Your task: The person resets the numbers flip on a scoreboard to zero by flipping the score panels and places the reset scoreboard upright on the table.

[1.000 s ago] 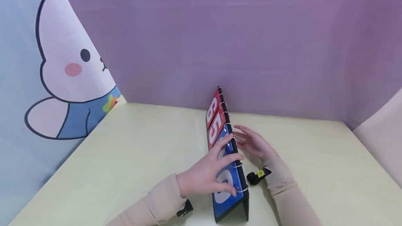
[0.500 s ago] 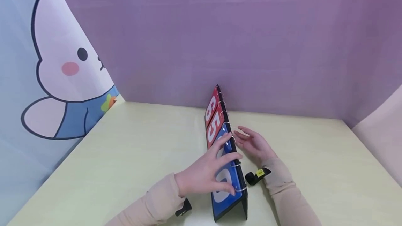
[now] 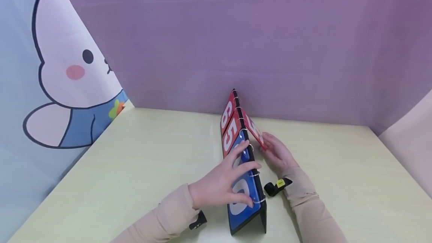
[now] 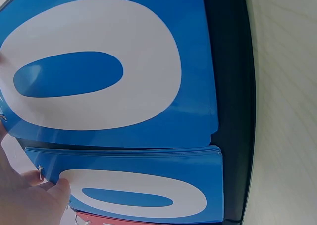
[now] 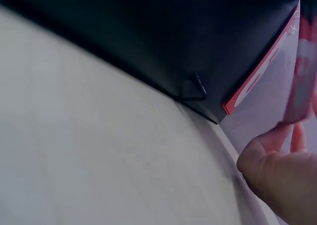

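Observation:
A tabletop flip scoreboard (image 3: 256, 183) stands like a tent, its ringed ridge running away from me. Red cards "6" and "5" (image 3: 231, 134) show on its left face beyond blue "0" cards (image 4: 148, 66). My left hand (image 3: 221, 185) lies across the blue cards with fingers spread, fingertips touching the ridge. On the far side, my right hand (image 3: 278, 153) pinches the lower edge of a red number card (image 3: 253, 128) and holds it swung out from the board. That card appears blurred in the right wrist view, between thumb and fingers. Another red card (image 5: 262, 69) hangs against the black back.
The scoreboard stands on a pale yellow tabletop (image 3: 162, 153). Behind rises a purple cloth backdrop (image 3: 216, 48), close to the scoreboard's far end. A cloth with a cartoon rabbit (image 3: 64, 48) hangs at the left. A black wire catch (image 5: 198, 86) shows low inside the scoreboard.
My right hand was free with loosely bent fingers beside the board; now it pinches a red card lifted out on the right side. The left hand stays in place on the ridge.

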`<act>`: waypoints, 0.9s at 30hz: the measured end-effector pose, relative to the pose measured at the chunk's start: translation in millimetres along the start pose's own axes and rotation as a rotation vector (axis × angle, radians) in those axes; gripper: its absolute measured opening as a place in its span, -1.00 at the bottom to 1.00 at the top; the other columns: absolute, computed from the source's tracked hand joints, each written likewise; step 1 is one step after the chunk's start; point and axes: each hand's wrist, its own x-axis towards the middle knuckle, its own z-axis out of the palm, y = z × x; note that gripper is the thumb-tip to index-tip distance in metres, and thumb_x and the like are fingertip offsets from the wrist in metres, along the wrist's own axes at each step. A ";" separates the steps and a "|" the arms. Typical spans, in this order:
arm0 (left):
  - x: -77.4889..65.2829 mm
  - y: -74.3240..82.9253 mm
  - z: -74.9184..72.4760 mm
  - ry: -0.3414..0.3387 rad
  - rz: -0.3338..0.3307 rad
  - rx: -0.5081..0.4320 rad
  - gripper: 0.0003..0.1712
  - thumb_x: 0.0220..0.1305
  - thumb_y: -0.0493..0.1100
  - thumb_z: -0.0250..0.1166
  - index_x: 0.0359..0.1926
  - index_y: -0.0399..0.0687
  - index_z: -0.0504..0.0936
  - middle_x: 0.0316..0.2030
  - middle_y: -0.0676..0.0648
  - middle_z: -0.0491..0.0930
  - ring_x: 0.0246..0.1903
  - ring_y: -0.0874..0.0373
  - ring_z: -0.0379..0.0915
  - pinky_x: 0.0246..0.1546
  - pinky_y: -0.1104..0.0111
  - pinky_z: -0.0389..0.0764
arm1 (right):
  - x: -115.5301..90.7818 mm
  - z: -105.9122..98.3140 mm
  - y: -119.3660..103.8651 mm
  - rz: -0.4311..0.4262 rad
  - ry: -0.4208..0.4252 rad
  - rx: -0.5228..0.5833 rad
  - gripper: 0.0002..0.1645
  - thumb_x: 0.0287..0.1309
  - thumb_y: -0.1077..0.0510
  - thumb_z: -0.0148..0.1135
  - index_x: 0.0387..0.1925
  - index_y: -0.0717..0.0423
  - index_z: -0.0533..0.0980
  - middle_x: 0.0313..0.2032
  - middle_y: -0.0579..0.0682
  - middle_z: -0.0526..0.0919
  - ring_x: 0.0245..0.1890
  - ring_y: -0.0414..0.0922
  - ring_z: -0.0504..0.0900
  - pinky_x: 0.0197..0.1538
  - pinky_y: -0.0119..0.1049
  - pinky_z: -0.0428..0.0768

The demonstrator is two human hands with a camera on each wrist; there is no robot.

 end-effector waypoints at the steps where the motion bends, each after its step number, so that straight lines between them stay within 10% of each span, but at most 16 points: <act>1: -0.1 -0.1 0.0 0.000 -0.002 -0.001 -0.06 -0.08 0.10 0.48 0.32 0.22 0.22 0.48 -0.04 -0.40 0.48 -0.04 -0.35 0.25 -0.02 0.34 | 0.3 0.7 0.0 -0.018 0.030 -0.038 -0.91 0.39 0.19 -0.05 -0.15 0.02 0.40 -0.27 -0.13 0.61 -0.33 -0.30 0.56 -0.15 -0.50 0.49; 15: -0.7 -3.0 -0.2 -0.010 -0.038 0.000 -0.09 -0.08 0.12 0.48 0.30 0.22 0.26 0.48 -0.07 -0.34 0.47 -0.02 -0.33 0.25 0.04 0.36 | 5.9 7.4 -1.4 -0.155 0.297 -0.828 -0.37 0.30 0.13 0.12 0.28 0.33 0.18 -0.48 -0.28 0.59 -0.47 -0.41 0.56 -0.33 -0.56 0.55; 22: -0.2 -3.1 2.2 -0.015 -0.033 0.009 -0.08 -0.07 0.14 0.47 0.31 0.24 0.25 0.47 -0.08 -0.32 0.47 0.00 -0.35 0.25 0.06 0.36 | 4.6 9.8 -1.6 -0.232 0.381 -0.912 -0.43 0.31 0.17 0.11 0.30 0.18 0.23 -0.51 -0.19 0.57 -0.52 -0.36 0.54 -0.38 -0.55 0.55; 27: -0.5 -2.8 2.2 -0.005 -0.018 -0.007 -0.07 -0.08 0.11 0.49 0.32 0.21 0.25 0.48 -0.03 -0.35 0.47 0.02 -0.36 0.26 0.04 0.35 | 4.5 12.0 -4.4 -0.264 0.413 -0.842 -0.46 0.35 0.14 0.04 0.29 0.14 0.19 -0.01 0.16 0.52 -0.31 -0.34 0.50 -0.32 -0.62 0.53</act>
